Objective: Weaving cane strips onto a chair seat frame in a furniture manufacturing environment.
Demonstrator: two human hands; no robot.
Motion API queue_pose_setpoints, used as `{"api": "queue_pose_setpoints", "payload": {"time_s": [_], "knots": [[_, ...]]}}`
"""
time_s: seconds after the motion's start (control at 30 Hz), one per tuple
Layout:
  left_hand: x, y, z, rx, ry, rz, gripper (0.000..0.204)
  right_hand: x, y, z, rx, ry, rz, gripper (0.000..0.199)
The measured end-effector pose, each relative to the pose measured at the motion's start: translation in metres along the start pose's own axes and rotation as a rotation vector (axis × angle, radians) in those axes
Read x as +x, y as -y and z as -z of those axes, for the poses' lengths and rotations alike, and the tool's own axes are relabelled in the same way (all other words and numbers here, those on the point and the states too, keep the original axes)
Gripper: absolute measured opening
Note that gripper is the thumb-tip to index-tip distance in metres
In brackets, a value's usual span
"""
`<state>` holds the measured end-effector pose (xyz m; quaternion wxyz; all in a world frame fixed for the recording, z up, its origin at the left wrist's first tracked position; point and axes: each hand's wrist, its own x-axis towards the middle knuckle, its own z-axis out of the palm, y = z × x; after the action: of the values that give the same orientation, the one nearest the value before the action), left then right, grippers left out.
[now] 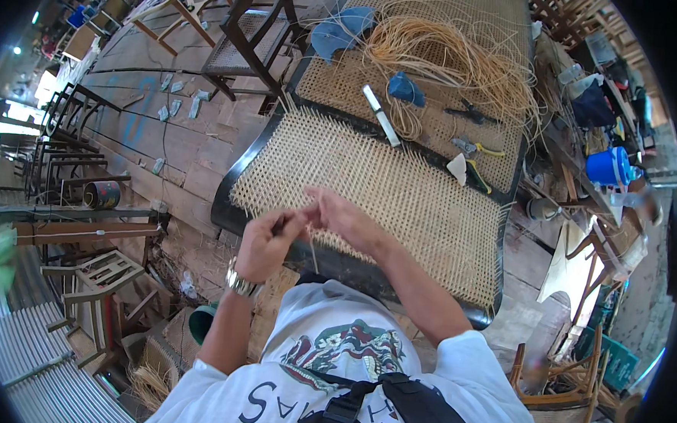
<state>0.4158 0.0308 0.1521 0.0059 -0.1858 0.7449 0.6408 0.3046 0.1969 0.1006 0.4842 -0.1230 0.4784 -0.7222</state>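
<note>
Both hands meet over the near left part of a woven cane seat panel (399, 215) in a dark frame. My left hand (266, 242), with a metal watch at its wrist, is closed, its fingertips pinched together. Against those fingertips, my right hand (340, 218) is closed in a pinch too, its index finger partly stretched. A thin pale cane strand (312, 254) runs down from between the hands toward my shirt; its upper end is hidden by the fingers. Loose cane ends fringe the panel's left and near edges.
Beyond the panel lie a white-handled tool (380, 116), a blue cloth piece (406, 89), yellow-handled pliers (489, 150), dark pliers (472, 113) and a large coil of loose cane (446, 52). A wooden chair (252, 42) stands far left; a blue bucket (609, 166) is at right.
</note>
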Motion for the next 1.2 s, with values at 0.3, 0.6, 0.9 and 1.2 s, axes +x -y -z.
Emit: {"api": "queue_pose_setpoints", "payload": {"time_s": [0.3, 0.6, 0.9, 1.2], "knots": [[0.009, 0.020, 0.163, -0.630, -0.122, 0.052, 0.015, -0.255, -0.026, 0.058, -0.469, -0.456, -0.139, 0.018], [0.025, 0.104, 0.320, -0.581, -0.173, 0.171, 0.014, -0.404, -0.069, 0.058, 0.286, -0.786, 0.129, 0.014], [0.003, 0.069, 0.162, 1.029, -0.525, -0.330, 0.039, -0.405, -0.068, 0.024, -0.566, -0.766, -0.241, 0.018], [-0.103, 0.026, -0.162, 0.039, 1.051, -0.196, 0.027, -0.349, -0.056, -0.005, -0.375, -0.584, -0.079, 0.015]]}}
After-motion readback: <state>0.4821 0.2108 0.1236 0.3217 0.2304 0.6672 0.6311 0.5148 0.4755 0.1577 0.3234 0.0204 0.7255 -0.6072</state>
